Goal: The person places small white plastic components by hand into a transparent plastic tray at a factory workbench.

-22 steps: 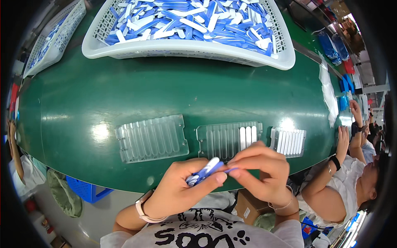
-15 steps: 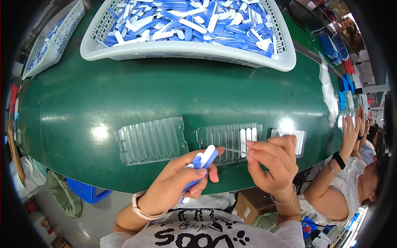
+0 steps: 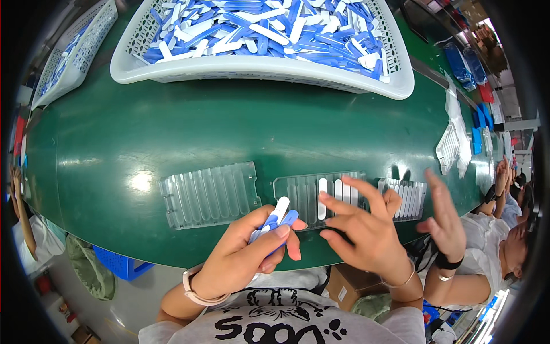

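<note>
My left hand (image 3: 252, 238) is closed round a small bundle of flat, round-ended blue-and-white sticks (image 3: 281, 210) above the table's near edge. Fingers spread, my right hand (image 3: 366, 229) is over the middle clear plastic tray (image 3: 298, 182). A fingertip there meets or nearly meets a white stick (image 3: 322, 203) lying in a slot. Further white sticks lie in the slots to its right, partly behind my fingers. To the left sits another clear slotted tray (image 3: 209, 195), its slots showing no sticks. A smaller-looking tray (image 3: 405, 200) on the right holds several white sticks.
A large white basket (image 3: 258, 67) of blue and white sticks stands at the back of the green table (image 3: 172, 126), with a similar basket (image 3: 74, 63) far left. A co-worker's hand (image 3: 447, 223) is raised near the right tray. Another tray (image 3: 448, 149) lies farther right.
A stick that my right hand held edge-on above the middle tray now lies in a slot, and the fingers have spread. The co-worker's hand came closer; a tray now shows at far right.
</note>
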The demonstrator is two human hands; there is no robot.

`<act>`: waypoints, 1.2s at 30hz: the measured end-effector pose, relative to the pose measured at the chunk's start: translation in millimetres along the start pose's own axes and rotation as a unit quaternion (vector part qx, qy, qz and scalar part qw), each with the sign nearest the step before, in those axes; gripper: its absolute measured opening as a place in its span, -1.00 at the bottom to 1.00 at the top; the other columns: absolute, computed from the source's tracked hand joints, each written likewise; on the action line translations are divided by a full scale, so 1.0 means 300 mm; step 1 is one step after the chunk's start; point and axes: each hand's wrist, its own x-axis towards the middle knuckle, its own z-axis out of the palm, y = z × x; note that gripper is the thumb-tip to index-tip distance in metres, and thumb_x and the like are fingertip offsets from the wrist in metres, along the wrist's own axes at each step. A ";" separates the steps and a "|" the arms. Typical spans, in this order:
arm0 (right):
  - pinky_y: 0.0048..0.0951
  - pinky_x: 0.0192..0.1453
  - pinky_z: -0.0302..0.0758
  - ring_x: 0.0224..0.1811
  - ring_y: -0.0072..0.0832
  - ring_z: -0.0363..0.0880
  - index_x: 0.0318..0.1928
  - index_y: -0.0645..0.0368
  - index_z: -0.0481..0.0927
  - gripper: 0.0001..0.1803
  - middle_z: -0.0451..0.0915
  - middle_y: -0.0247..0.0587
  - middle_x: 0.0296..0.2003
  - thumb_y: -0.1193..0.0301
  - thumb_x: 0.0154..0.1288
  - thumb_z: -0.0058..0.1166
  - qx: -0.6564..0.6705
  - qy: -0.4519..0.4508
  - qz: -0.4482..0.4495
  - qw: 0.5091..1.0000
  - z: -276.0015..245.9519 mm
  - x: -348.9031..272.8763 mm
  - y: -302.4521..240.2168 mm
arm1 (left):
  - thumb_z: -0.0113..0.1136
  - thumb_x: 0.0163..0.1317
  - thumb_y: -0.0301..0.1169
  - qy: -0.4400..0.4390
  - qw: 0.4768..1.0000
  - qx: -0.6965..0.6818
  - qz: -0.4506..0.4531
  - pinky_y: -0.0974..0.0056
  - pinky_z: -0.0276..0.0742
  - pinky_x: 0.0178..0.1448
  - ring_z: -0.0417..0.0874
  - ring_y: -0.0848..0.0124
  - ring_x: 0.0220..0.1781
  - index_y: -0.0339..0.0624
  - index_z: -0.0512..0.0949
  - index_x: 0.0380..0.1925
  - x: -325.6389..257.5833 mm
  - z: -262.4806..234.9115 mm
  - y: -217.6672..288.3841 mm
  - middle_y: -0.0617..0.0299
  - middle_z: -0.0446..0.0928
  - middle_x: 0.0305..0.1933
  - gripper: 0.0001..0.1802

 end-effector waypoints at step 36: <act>-0.24 -0.14 -0.03 -0.08 -0.47 0.49 -0.41 0.07 0.62 -0.83 0.62 -0.54 -0.27 0.38 -0.09 0.28 -0.145 0.093 -0.002 0.985 0.041 -0.001 -0.084 | -0.02 0.18 -0.43 0.034 0.970 -0.241 0.018 0.43 0.20 -0.58 0.29 0.48 -0.53 -0.28 0.35 -0.04 -0.017 -0.028 -0.008 0.09 0.40 -0.38 -0.67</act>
